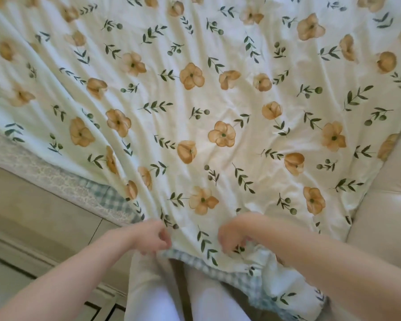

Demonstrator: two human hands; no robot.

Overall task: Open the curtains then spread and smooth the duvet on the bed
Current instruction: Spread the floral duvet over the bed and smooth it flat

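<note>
Head view: a white duvet (218, 100) printed with tan flowers and green leaf sprigs lies spread across the bed and fills most of the frame, its surface creased in long folds that converge on the near edge. No brand, label or legible writing appears anywhere on the fabric or surroundings. The left hand (153, 237) is at the near hem, fingers curled and pinching the duvet edge, where the cloth gathers into a bunch. The right hand (234, 237) is just beside it on the same hem, fingers bent downward into the fabric; it is blurred, though the curl reads as a grip on the duvet. Under the hem a blue-and-white checked underside (218, 269) shows, turned up between and below the hands. At left, a pale lace-patterned mattress side (33, 167) is exposed beneath the duvet, above a beige tiled floor (44, 216). At right stands a cream padded headboard (384, 228), touching the duvet's edge. The person's white trousers (153, 293) show at bottom centre.
</note>
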